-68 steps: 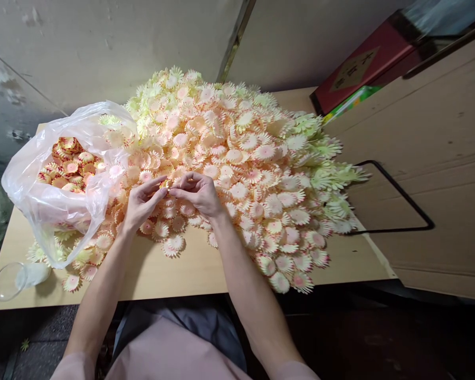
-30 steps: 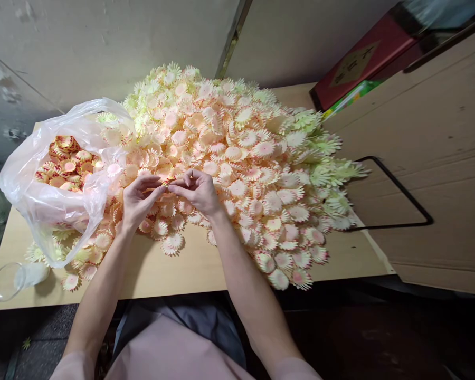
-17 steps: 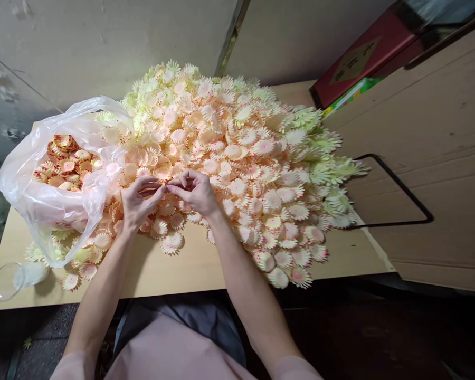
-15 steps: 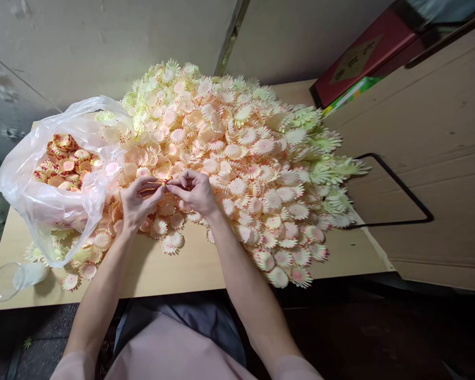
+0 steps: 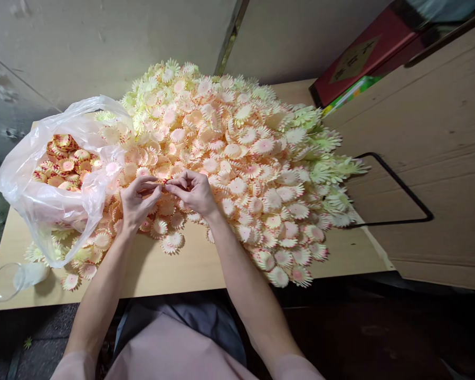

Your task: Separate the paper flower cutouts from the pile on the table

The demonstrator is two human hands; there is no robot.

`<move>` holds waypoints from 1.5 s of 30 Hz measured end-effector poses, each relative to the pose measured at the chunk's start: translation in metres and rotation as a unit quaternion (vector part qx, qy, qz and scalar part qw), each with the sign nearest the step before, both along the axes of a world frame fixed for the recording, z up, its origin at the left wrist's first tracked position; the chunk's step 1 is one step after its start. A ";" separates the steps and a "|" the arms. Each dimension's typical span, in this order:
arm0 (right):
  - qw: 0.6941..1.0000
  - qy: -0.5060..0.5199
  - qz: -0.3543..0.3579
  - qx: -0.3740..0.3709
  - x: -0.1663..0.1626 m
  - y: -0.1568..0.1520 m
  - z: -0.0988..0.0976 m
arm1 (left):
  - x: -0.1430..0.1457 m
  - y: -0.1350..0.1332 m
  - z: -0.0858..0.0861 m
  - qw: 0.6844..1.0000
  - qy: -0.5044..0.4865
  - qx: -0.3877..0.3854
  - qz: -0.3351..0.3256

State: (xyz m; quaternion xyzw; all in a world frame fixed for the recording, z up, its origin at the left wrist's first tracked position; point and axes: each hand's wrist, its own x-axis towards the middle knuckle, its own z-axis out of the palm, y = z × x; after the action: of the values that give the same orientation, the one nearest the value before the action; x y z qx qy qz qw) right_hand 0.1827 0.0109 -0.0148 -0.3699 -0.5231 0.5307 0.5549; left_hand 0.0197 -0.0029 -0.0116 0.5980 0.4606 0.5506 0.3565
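Observation:
A big heap of pale pink and cream flower pieces (image 5: pixel 237 153) covers most of the wooden table (image 5: pixel 174 269). My left hand (image 5: pixel 136 201) and my right hand (image 5: pixel 196 191) meet fingertip to fingertip over the heap's near edge, both pinched on one small flower piece (image 5: pixel 165 181) with a red tinge. It is mostly hidden by the fingers. To the left, a clear plastic bag (image 5: pixel 49 179) lies open with darker red and yellow flower pieces (image 5: pixel 65 163) inside.
A clear glass jar (image 5: pixel 13 279) lies on its side at the table's front left corner. A red box (image 5: pixel 356 60) leans at the back right beside a plywood panel (image 5: pixel 435 158). A black metal frame (image 5: pixel 396 195) runs along the table's right edge.
Both hands stayed pinched together at the same spot, with only small finger shifts. The view has drifted slightly, so the heap sits a little higher than 2.3 s ago.

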 end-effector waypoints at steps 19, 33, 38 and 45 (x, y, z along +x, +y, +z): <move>1.000 0.019 0.010 -0.014 0.000 0.001 0.002 | 0.002 -0.001 0.005 1.000 0.005 0.006 0.012; 1.000 0.003 0.002 -0.010 0.001 0.000 0.002 | 0.002 0.000 0.003 1.000 0.015 0.016 -0.005; 1.000 -0.001 0.000 0.001 0.000 0.000 0.002 | 0.001 0.001 -0.001 0.999 0.021 0.024 0.010; 1.000 0.006 0.002 -0.011 -0.001 -0.001 0.007 | 0.003 0.000 0.004 0.999 0.030 0.009 0.027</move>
State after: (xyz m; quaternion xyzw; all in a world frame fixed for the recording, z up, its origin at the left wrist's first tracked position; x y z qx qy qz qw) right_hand 0.1821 0.0100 -0.0079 -0.3718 -0.5141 0.5398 0.5533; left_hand 0.0225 -0.0029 -0.0074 0.6054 0.4817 0.5458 0.3219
